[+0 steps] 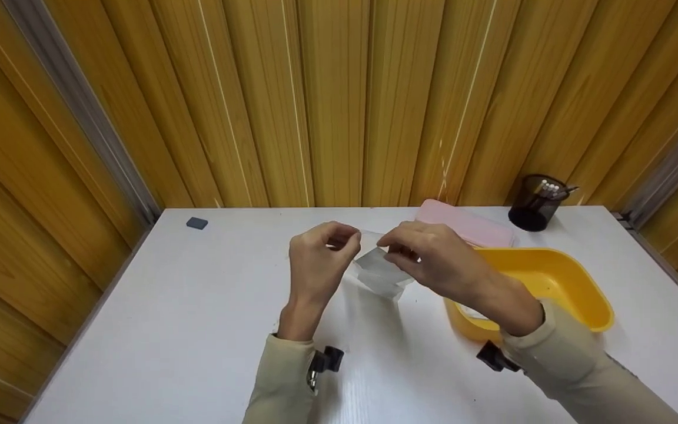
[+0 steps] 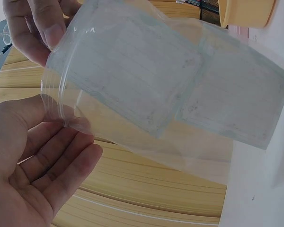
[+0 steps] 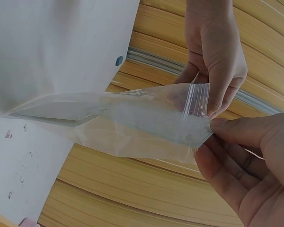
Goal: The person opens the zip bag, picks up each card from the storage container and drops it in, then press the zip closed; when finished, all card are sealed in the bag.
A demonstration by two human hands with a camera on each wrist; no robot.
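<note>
Between the two hands hangs a clear zip-top plastic bag, with its ribbed zip strip at the upper end. Two pale grey-green rectangular sheets, one nearer the mouth and one lower down, show in the left wrist view. The left hand pinches one side of the bag's mouth between thumb and fingers. At the other side, the right hand pinches the corner of the upper sheet at the mouth. Whether its fingers also grip the plastic, I cannot tell.
A yellow bin stands right of the hands, with something white inside, partly hidden by the right arm. Behind it lie a pink case and a black mesh pen cup. A small dark-blue block sits at the far left.
</note>
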